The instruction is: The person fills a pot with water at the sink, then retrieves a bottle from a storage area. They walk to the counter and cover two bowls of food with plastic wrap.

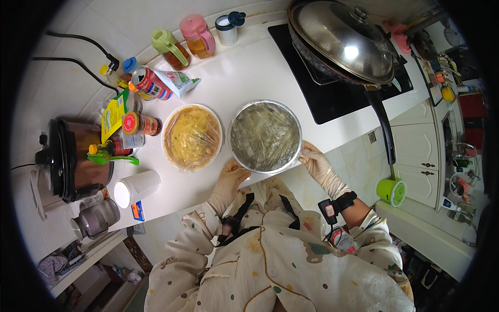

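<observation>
A round metal bowl [265,136] covered with clear plastic wrap stands near the counter's front edge, its contents blurred by the film. My left hand [230,180], in a thin pale glove, has its fingertips at the bowl's lower left rim; whether they pinch the wrap cannot be told. On the bowl's lower right side, my right hand [316,163], gloved alike, pinches the edge of the wrap at the rim. Just left of it sits a white bowl [193,137] of yellow shredded food, also under plastic wrap.
A lidded wok [343,43] rests on the black cooktop [331,105], its handle jutting over the front edge. Jars, bottles and a can [150,82] crowd the left, near a cooker [78,156] and a white canister [136,189]. Two pitchers [197,37] [170,48] line the wall.
</observation>
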A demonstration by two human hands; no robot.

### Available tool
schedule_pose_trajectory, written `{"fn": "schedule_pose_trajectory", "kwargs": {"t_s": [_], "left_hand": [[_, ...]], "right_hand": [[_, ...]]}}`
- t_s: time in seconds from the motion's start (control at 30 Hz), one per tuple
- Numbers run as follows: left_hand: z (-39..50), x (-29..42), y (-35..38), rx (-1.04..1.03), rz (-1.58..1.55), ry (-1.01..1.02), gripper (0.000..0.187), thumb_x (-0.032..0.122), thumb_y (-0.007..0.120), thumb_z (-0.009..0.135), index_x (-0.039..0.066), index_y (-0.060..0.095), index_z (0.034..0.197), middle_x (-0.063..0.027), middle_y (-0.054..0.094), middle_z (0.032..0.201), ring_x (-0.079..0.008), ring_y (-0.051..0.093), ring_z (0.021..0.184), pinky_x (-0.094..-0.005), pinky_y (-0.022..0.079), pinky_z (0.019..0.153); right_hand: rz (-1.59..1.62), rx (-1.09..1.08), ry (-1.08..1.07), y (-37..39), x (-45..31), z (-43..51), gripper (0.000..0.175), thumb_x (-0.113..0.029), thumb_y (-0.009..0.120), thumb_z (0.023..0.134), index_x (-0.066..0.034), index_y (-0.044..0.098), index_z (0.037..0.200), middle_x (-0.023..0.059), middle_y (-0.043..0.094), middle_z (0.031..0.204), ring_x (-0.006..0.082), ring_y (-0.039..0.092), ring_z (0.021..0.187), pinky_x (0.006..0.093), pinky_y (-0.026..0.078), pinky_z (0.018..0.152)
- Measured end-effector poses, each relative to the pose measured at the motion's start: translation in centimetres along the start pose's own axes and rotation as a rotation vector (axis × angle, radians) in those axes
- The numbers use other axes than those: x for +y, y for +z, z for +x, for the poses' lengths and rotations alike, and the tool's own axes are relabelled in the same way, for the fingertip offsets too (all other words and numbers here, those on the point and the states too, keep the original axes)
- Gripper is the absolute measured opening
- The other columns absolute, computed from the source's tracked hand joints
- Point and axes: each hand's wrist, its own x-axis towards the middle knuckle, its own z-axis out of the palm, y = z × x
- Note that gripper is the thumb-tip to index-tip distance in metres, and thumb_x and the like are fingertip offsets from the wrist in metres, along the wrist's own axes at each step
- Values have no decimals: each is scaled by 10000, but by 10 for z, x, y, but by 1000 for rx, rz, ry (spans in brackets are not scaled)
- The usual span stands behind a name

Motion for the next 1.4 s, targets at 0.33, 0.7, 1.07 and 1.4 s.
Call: {"fn": "schedule_pose_trajectory", "kwargs": {"t_s": [0.33,0.7,1.07,1.4], "left_hand": [[-23,21,5,34,-186,-5,382,66,475,814,26,410,1188,-81,556,1057,-190,569,931,-301,451,849],[-40,24,-29,43,-290,5,401,175,471,862,40,374,1227,-148,493,1169,-292,512,1069,-359,415,920],[-89,19,-87,151,-359,85,341,165,450,878,20,427,1186,-163,561,1091,-261,564,999,-335,468,852],[-124,20,-112,291,-374,109,316,163,464,873,7,471,1147,-155,585,1055,-246,569,996,-332,453,878]], "right_hand": [[-660,-15,176,27,-23,-6,285,-238,528,875,0,538,1031,94,636,755,159,636,663,215,513,583],[-608,92,144,56,-23,32,260,-92,523,811,147,499,912,229,602,729,299,634,551,263,510,420],[-648,41,116,116,-49,116,273,-102,458,838,136,476,970,216,609,752,268,641,605,258,521,475],[-449,-13,153,143,-40,142,307,-207,463,888,71,451,1020,181,609,857,243,635,664,291,537,586]]}}
